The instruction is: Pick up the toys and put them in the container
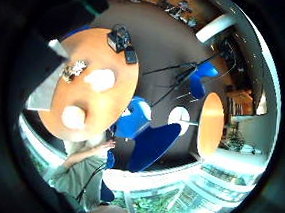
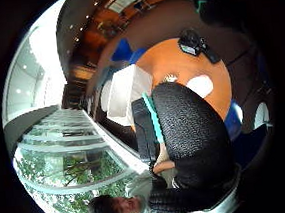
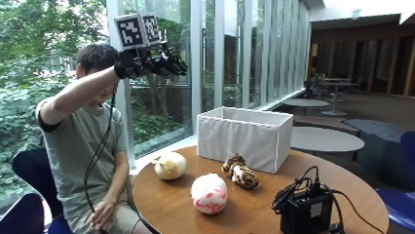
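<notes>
Nearest the bench's (image 3: 168, 209) front edge, a black device box (image 3: 305, 212) sits clear of the toys. Then the pink-and-white plush ball (image 3: 209, 193), cream plush ball (image 3: 170, 165) and tiger toy (image 3: 240, 174) lie spread apart, easy to reach singly. Beyond them, the white fabric container (image 3: 244, 136) stands open-topped at the far edge. High above, the gloved right hand's (image 3: 150, 62) grip is relaxed, fingers apart, holding nothing.

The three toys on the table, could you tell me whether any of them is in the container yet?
No: the cream toy, pink-and-white toy and tiger toy all lie on the table, outside the white container.
</notes>
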Motion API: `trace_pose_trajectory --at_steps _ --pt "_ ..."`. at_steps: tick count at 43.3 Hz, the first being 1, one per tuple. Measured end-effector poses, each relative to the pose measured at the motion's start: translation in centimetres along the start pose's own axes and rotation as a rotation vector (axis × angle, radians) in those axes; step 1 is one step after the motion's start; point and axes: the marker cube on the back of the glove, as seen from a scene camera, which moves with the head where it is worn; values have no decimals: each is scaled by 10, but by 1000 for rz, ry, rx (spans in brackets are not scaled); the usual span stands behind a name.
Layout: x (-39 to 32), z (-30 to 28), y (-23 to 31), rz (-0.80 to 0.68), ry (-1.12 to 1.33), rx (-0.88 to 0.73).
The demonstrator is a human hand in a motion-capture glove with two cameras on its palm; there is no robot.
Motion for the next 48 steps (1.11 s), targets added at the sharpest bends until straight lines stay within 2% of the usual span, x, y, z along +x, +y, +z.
trace_pose_trajectory --at_steps 24,40,48 --pt "-21 36 -43 2 115 -101" --pt "-11 101 -77 6 179 -262" --pt "-5 133 -95 10 172 -282"
